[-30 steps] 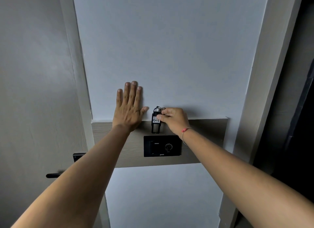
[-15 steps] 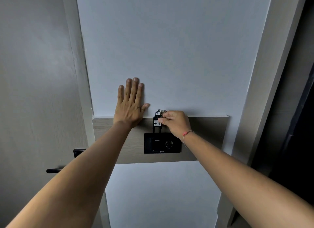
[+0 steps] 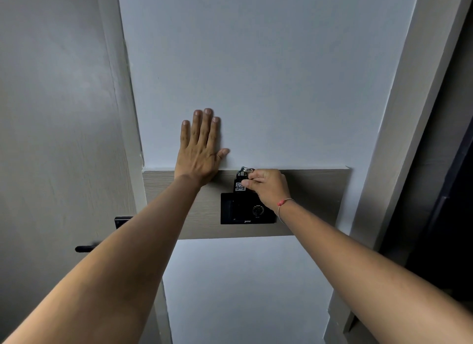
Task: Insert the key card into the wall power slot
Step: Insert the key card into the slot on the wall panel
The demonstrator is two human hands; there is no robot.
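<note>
A black key card (image 3: 239, 186) with a white handwritten label and a metal ring on top stands upright above the black wall power slot (image 3: 247, 213). Its lower end meets the slot's top edge, and how deep it sits is hidden. My right hand (image 3: 268, 188) pinches the card's upper part between thumb and fingers and covers the slot's upper right corner. My left hand (image 3: 199, 154) lies flat on the white wall, fingers spread upward, its heel on the wooden band (image 3: 314, 202) that carries the slot.
A grey door (image 3: 58, 138) stands at the left with a black lever handle (image 3: 85, 248) and lock plate (image 3: 120, 222). A pale door frame (image 3: 399, 128) rises at the right beside a dark opening (image 3: 450, 190).
My right hand has lowered the key card from above the slot until its lower end reaches the slot's top. My left hand stays flat on the wall.
</note>
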